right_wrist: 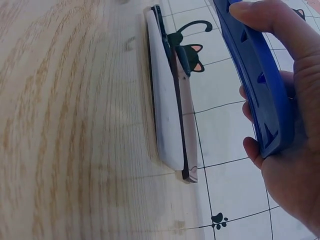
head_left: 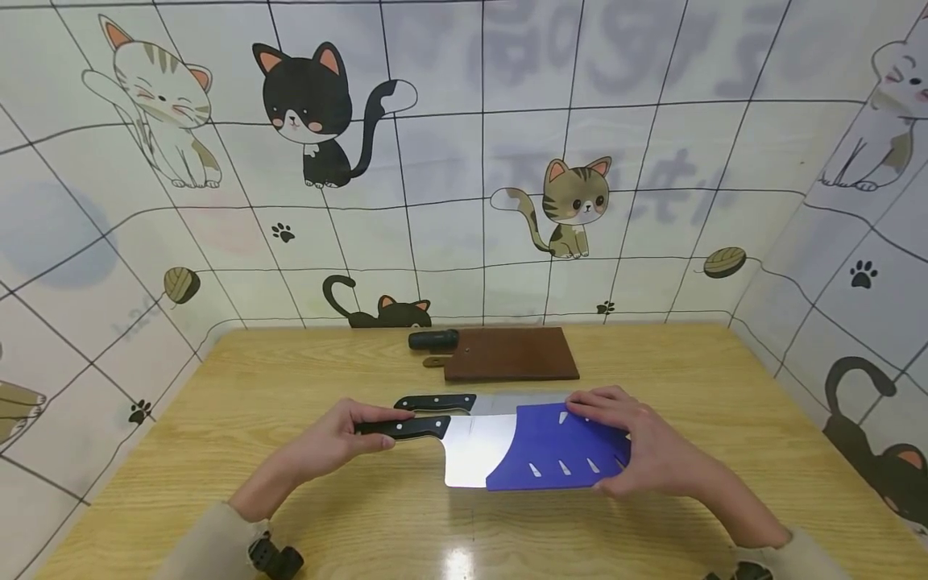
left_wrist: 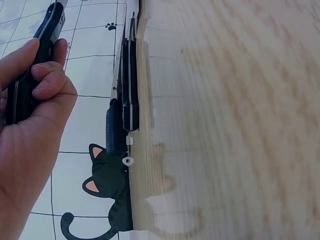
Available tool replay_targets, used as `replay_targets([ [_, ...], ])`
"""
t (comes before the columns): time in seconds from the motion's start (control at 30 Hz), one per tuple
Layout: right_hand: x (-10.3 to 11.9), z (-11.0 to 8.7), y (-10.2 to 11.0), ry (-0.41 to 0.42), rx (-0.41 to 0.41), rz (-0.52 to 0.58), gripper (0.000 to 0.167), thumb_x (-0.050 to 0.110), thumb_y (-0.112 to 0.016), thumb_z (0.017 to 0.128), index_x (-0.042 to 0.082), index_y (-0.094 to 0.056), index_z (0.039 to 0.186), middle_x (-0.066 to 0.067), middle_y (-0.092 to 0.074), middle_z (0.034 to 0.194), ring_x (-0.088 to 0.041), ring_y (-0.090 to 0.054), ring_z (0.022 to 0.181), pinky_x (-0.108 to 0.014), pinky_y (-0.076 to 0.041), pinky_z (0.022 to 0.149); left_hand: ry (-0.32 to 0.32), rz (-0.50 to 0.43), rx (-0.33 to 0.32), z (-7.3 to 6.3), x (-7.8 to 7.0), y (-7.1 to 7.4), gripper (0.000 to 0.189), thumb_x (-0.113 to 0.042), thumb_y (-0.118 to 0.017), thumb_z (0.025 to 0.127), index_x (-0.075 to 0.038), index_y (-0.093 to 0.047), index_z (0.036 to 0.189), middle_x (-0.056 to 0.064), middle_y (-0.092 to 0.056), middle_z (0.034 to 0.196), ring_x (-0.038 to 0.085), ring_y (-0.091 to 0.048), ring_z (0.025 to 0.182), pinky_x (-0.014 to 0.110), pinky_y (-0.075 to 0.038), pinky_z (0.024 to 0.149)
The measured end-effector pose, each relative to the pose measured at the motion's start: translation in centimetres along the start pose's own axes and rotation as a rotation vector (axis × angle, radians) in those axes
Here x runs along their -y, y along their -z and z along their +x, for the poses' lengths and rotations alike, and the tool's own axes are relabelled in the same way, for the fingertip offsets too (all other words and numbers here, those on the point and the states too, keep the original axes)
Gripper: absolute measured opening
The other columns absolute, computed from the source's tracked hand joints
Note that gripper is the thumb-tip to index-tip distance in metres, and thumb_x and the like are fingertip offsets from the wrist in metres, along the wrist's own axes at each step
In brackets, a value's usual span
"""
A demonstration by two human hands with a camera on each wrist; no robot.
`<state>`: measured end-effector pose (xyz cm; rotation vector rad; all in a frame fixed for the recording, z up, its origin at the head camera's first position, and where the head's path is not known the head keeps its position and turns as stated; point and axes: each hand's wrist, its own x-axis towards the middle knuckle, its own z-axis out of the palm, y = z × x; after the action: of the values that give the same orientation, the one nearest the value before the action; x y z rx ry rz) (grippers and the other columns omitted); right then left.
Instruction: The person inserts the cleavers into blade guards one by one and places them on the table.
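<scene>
My left hand (head_left: 344, 439) grips the black riveted handle (left_wrist: 47, 32) of a cleaver (head_left: 464, 453). The silver blade points right, and its outer part lies inside a blue slotted blade cover (head_left: 507, 467). Fingers and thumb of my right hand (head_left: 648, 447) hold the cover's far end from both edges. Both wrist views show the cleaver handle and the blue cover (right_wrist: 260, 85) raised above the tabletop. Behind them a second knife (head_left: 435, 402) with a black handle lies flat; the cover hides part of its blade in the head view.
A brown cutting board (head_left: 515, 354) lies at the back of the wooden table (head_left: 312, 515). By its left end is a dark cylindrical object (head_left: 432, 339), kind unclear. A cat-patterned tiled covering (head_left: 449, 161) encloses the back and sides.
</scene>
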<state>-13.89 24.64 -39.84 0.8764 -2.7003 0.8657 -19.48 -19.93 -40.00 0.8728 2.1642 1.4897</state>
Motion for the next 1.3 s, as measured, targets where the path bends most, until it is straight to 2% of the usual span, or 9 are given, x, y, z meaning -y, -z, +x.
replay_targets([
  [0.13,-0.2,-0.1,0.0,0.010,-0.005,-0.009,0.089,0.037,-0.095,0.056,0.018,-0.066,0.138,0.003,-0.059,0.139,-0.025,-0.049,0.127,-0.059,-0.046,0.091,0.000,0.006,-0.007,0.0,0.0,-0.2,0.040,-0.003,-0.067,0.097,0.006,-0.062,0.136,0.017,-0.069,0.115,0.008,-0.051,0.075,0.021,-0.040,0.064],
  [0.33,-0.3,-0.1,-0.1,0.032,-0.007,-0.018,0.089,0.038,-0.095,0.056,0.018,-0.067,0.138,0.003,-0.059,0.139,-0.020,-0.049,0.127,-0.053,-0.046,0.091,-0.017,0.009,-0.010,0.0,0.0,-0.3,0.041,-0.002,-0.067,0.097,0.009,-0.060,0.136,0.019,-0.069,0.117,0.011,-0.058,0.091,0.022,-0.044,0.073],
  [0.47,-0.5,0.1,0.0,0.046,-0.027,-0.021,0.090,0.035,-0.096,0.054,0.017,-0.067,0.137,0.002,-0.060,0.138,-0.020,-0.050,0.126,-0.048,-0.047,0.092,-0.014,0.013,-0.019,0.2,-0.3,-0.4,0.040,0.000,-0.066,0.097,0.009,-0.061,0.136,0.021,-0.068,0.113,0.007,-0.053,0.077,0.020,-0.042,0.066],
  [0.57,-0.3,0.6,-0.3,0.072,-0.031,-0.011,0.089,0.033,-0.096,0.054,0.015,-0.067,0.137,0.001,-0.060,0.138,-0.019,-0.050,0.126,-0.045,-0.046,0.093,-0.015,0.027,-0.007,0.9,-0.7,-0.9,0.040,-0.002,-0.065,0.098,0.005,-0.062,0.138,0.015,-0.068,0.102,0.006,-0.037,0.059,0.022,-0.033,0.053],
  [0.7,0.2,1.3,-0.9,0.098,-0.017,0.002,0.089,0.032,-0.096,0.056,0.012,-0.066,0.138,-0.001,-0.061,0.139,-0.021,-0.049,0.128,-0.045,-0.045,0.094,-0.005,0.028,0.025,1.9,-1.1,-1.9,0.042,-0.005,-0.065,0.099,0.001,-0.061,0.140,0.008,-0.063,0.081,0.005,-0.025,0.048,0.022,-0.026,0.046],
  [0.77,0.4,1.4,-1.1,0.088,-0.020,0.008,0.090,0.031,-0.096,0.055,0.012,-0.066,0.138,-0.002,-0.061,0.139,-0.022,-0.049,0.127,-0.043,-0.046,0.094,0.000,0.015,0.020,2.2,-1.3,-2.2,0.042,-0.003,-0.064,0.099,0.003,-0.060,0.140,0.011,-0.064,0.079,0.005,-0.025,0.047,0.021,-0.026,0.045],
  [0.97,0.5,1.2,-1.2,0.042,-0.051,0.016,0.092,0.029,-0.097,0.051,0.013,-0.067,0.137,-0.002,-0.061,0.137,-0.022,-0.051,0.126,-0.044,-0.046,0.094,0.032,0.021,-0.018,2.3,-1.6,-2.7,0.040,-0.004,-0.065,0.099,-0.001,-0.064,0.138,0.023,-0.068,0.101,0.006,-0.025,0.047,0.021,-0.027,0.046],
  [1.1,0.5,1.1,-1.4,0.039,-0.042,0.007,0.091,0.029,-0.097,0.052,0.012,-0.067,0.137,-0.003,-0.061,0.139,-0.023,-0.050,0.127,-0.045,-0.046,0.094,0.037,0.024,-0.024,2.3,-1.5,-2.9,0.040,-0.002,-0.064,0.099,0.002,-0.063,0.138,0.024,-0.066,0.110,0.006,-0.027,0.050,0.022,-0.029,0.049],
  [1.3,0.6,1.0,-1.8,0.013,-0.036,0.002,0.091,0.032,-0.097,0.053,0.014,-0.067,0.137,-0.001,-0.061,0.140,-0.024,-0.050,0.127,-0.050,-0.046,0.094,0.037,0.031,-0.052,2.0,-1.3,-3.3,0.039,-0.002,-0.065,0.098,0.003,-0.063,0.137,0.022,-0.064,0.113,0.007,-0.027,0.051,0.022,-0.028,0.048],
])
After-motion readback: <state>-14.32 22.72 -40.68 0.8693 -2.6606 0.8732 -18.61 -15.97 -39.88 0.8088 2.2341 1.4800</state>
